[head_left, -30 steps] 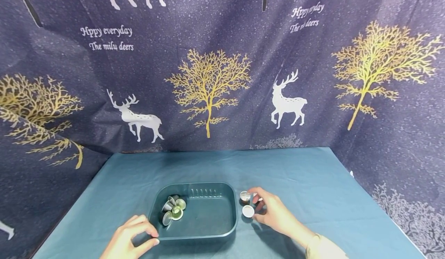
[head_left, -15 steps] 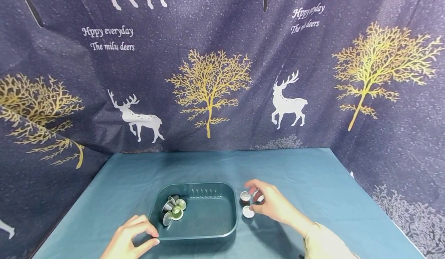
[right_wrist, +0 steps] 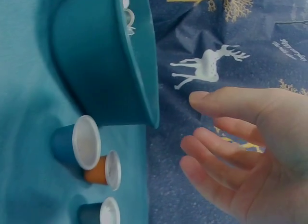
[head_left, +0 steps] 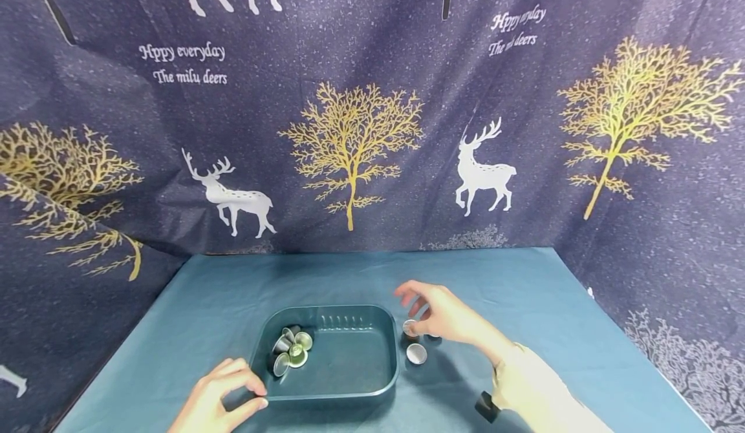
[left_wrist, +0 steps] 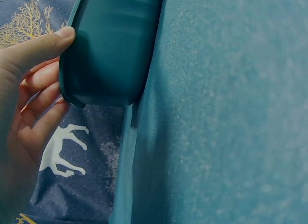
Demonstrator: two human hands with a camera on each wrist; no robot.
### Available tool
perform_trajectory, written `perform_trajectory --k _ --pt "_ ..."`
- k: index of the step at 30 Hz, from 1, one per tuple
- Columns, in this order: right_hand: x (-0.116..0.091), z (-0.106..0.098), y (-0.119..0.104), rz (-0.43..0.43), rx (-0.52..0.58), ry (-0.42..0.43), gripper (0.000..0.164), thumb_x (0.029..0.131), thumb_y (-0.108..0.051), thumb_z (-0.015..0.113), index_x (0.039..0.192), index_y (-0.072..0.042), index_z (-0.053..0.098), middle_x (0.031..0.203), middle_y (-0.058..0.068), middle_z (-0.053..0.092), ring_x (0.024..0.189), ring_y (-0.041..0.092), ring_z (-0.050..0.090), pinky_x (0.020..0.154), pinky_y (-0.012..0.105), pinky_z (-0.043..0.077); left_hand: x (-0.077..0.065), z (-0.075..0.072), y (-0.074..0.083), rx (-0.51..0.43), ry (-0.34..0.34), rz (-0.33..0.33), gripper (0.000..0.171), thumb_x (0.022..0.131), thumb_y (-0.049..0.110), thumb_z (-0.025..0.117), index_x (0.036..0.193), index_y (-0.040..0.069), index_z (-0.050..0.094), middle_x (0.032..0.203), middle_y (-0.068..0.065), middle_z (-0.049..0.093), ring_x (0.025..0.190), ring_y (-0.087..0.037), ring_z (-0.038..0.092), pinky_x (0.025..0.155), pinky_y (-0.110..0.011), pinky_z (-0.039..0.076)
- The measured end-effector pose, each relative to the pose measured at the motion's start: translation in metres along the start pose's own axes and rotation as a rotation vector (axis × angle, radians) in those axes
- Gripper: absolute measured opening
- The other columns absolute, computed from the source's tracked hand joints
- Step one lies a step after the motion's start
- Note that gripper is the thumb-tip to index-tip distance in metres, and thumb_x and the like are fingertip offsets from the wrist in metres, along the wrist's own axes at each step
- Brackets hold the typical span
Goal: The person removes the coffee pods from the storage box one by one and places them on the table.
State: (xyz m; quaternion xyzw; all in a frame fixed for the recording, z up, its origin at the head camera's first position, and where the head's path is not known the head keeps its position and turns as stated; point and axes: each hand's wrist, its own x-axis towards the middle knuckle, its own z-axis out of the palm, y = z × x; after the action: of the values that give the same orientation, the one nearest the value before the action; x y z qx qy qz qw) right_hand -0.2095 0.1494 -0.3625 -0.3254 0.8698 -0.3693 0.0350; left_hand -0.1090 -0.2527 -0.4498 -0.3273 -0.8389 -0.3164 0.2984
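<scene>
My left hand (head_left: 218, 394) pinches the near left corner of a dark green plastic tray (head_left: 349, 365), thumb on the rim (left_wrist: 67, 53) and fingers against the outside. Several coffee capsules (head_left: 297, 357) lie in a cluster at the tray's left end. Just right of the tray, three more capsules stand lid up on the cloth. In the right wrist view these are a blue capsule (right_wrist: 62, 144), a smaller orange capsule (right_wrist: 96, 172) and a dark teal capsule (right_wrist: 90, 213). Above them hovers my right hand (head_left: 445, 316), fingers loosely bent and holding nothing, partly covering two of them in the head view.
A teal cloth (head_left: 500, 291) covers the table. Behind it hangs a dark blue curtain (head_left: 384, 226) printed with deer and trees. A small black object (head_left: 487, 407) sits at my right wrist, beside the pale sleeve (head_left: 541, 388).
My right hand has risen from beside the capsules and moved left and away from me, toward the tray. The left hand and the capsules have stayed in place.
</scene>
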Motion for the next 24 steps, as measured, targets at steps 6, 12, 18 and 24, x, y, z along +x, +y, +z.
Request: perform_trajectory --k 6,12,18,24 --pt "0.017 -0.002 -0.009 -0.012 -0.022 -0.069 0.054 0.079 -0.005 0.077 0.128 -0.018 0.059 0.109 0.003 0.066 0.095 0.021 0.067 0.08 0.032 0.058 0.0 -0.001 0.002 0.016 -0.01 -0.023 0.045 0.059 0.009 0.092 0.084 0.037 0.066 0.081 0.025 0.056 0.079 0.007 0.049 0.07 -0.012 0.037" --pt "0.036 -0.001 -0.015 -0.024 -0.036 -0.17 0.051 0.083 -0.009 0.077 0.13 -0.021 0.059 0.113 0.001 0.065 0.099 0.022 0.066 0.081 0.026 0.055 0.001 -0.002 0.005 0.01 -0.016 -0.036 0.045 0.06 0.009 0.092 0.084 0.037 0.066 0.081 0.024 0.055 0.078 0.007 0.048 0.069 -0.012 0.037" --pt "0.057 0.002 -0.021 -0.07 -0.042 -0.216 0.052 0.084 -0.008 0.077 0.13 -0.022 0.059 0.112 0.001 0.066 0.1 0.022 0.066 0.082 0.025 0.054 0.002 -0.002 0.008 -0.006 -0.019 -0.06 0.043 0.062 0.01 0.091 0.084 0.037 0.066 0.081 0.024 0.056 0.076 0.003 0.05 0.068 -0.014 0.037" --pt "0.077 0.008 -0.029 -0.115 -0.035 -0.258 0.051 0.084 -0.009 0.077 0.131 -0.02 0.058 0.114 0.004 0.066 0.102 0.025 0.066 0.083 0.024 0.054 0.001 -0.002 0.007 -0.014 -0.027 -0.064 0.043 0.062 0.009 0.09 0.084 0.036 0.066 0.081 0.024 0.056 0.077 0.004 0.049 0.068 -0.015 0.037"
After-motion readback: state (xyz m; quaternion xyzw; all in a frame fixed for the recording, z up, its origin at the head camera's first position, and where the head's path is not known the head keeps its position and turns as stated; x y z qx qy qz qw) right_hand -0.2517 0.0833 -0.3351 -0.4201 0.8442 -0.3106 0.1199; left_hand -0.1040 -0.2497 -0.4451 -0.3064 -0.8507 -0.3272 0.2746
